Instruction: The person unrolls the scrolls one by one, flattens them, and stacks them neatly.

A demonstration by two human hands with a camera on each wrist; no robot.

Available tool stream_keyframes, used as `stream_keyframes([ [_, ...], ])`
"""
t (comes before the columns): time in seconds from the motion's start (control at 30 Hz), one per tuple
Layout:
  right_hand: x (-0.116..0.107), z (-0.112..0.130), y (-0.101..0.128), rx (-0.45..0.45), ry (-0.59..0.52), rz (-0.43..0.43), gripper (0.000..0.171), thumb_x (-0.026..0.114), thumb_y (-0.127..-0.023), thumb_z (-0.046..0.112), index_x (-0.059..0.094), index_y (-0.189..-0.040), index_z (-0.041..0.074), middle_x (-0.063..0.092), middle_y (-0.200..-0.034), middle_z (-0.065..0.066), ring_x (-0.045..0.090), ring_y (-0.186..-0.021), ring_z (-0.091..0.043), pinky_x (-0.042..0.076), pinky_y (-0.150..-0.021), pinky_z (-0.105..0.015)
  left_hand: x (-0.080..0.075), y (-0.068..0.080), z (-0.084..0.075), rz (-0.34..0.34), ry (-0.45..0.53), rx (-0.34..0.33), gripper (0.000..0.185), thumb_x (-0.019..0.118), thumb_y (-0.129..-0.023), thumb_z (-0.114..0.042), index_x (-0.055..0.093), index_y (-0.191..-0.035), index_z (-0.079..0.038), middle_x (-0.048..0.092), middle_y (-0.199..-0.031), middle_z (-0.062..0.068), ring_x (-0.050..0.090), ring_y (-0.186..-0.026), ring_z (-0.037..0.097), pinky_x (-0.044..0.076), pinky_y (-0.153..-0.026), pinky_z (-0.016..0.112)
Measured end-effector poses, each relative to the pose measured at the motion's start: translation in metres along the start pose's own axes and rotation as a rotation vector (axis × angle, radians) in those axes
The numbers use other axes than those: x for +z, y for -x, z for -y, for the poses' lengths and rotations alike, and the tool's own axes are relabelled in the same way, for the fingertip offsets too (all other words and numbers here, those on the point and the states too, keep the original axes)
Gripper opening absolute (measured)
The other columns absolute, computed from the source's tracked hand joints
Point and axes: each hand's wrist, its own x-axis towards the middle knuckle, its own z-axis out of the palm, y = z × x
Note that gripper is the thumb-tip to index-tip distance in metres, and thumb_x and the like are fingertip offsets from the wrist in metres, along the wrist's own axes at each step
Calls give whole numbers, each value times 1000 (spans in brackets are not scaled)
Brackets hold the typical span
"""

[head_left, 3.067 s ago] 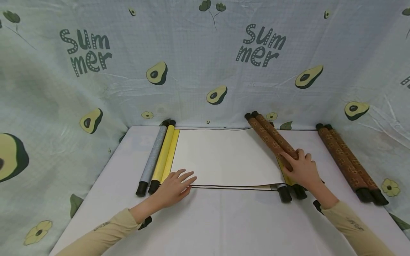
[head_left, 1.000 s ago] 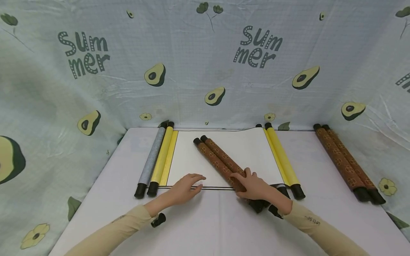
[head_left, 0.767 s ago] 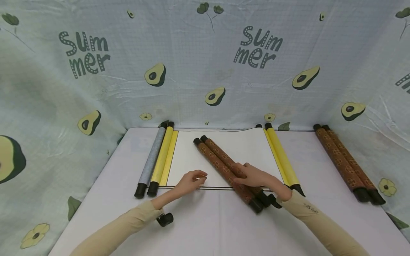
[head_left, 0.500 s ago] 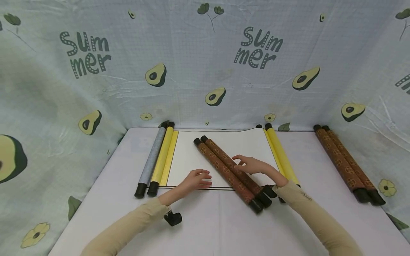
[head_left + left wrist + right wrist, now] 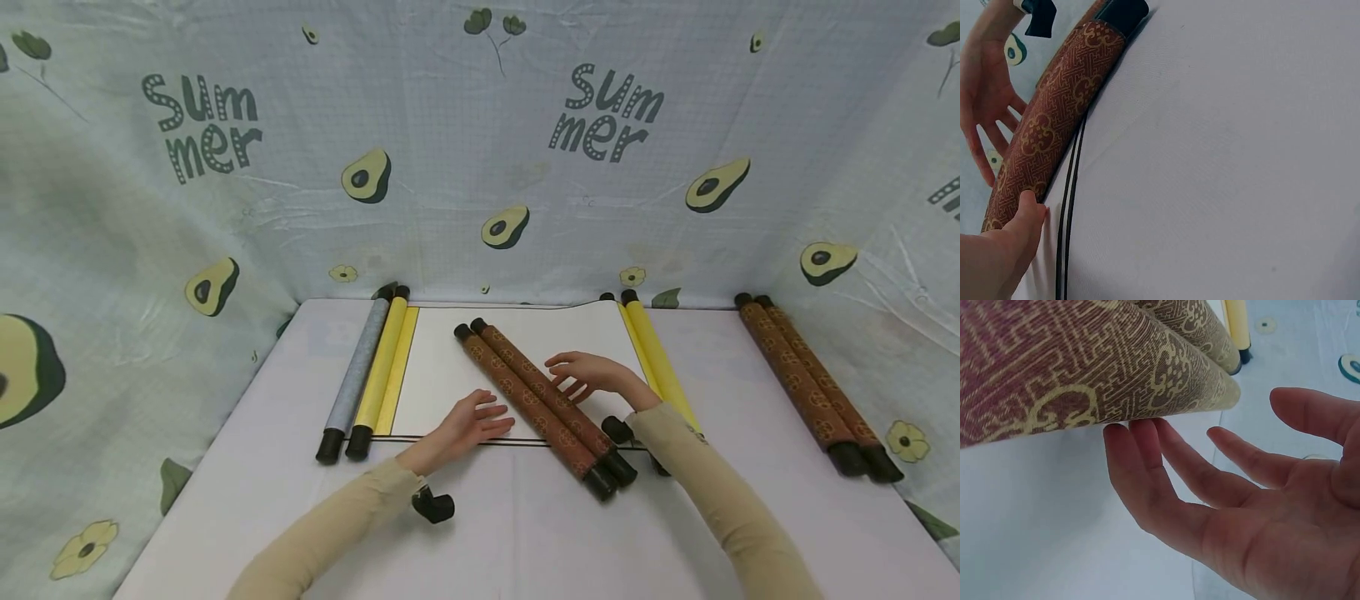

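A brown patterned scroll (image 5: 522, 402), two rolls side by side with black ends, lies slantwise across an unrolled white sheet (image 5: 438, 358). My left hand (image 5: 468, 421) is just left of it, fingers extended toward its side; in the left wrist view that hand (image 5: 1013, 256) is close to the patterned surface (image 5: 1038, 134). On the other side is my right hand (image 5: 596, 375), fingers loosely bent. In the right wrist view the fingertips of the right hand (image 5: 1241, 512) reach the lower edge of the scroll (image 5: 1085, 369); contact is hard to judge. Neither hand grips anything.
At the sheet's left side lie a yellow roll (image 5: 384, 358) and a grey-blue roll (image 5: 357, 375). Another yellow roll (image 5: 660, 358) borders it on the right. A second brown scroll (image 5: 798, 375) rests near the table's right edge. A patterned cloth wall (image 5: 450, 125) stands behind.
My right hand carried the brown scroll from the right onto the white sheet and let go, then moved away toward the back. My left hand moved right, close to the scroll.
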Motion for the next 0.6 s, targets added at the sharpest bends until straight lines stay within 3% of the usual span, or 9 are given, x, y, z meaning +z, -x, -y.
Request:
stream_keyframes([
  [0.37,3,-4,-8,63,-98,21,46,35,-96,24,34,-134,-1,39,-130,-27,53,-107,-37,50,-76,-44,13,-9,5,-7,89,-5,50,27,-93,-17,15,-132,11,24,-136,36,28,-125,49,27,-105,48],
  [0.6,7,-2,-9,77,-54,46,47,38,-95,22,33,-135,-2,33,-136,-27,41,-119,-43,49,-78,-46,16,-11,3,-33,64,11,50,27,-93,-13,14,-134,13,24,-133,37,29,-125,49,29,-105,45],
])
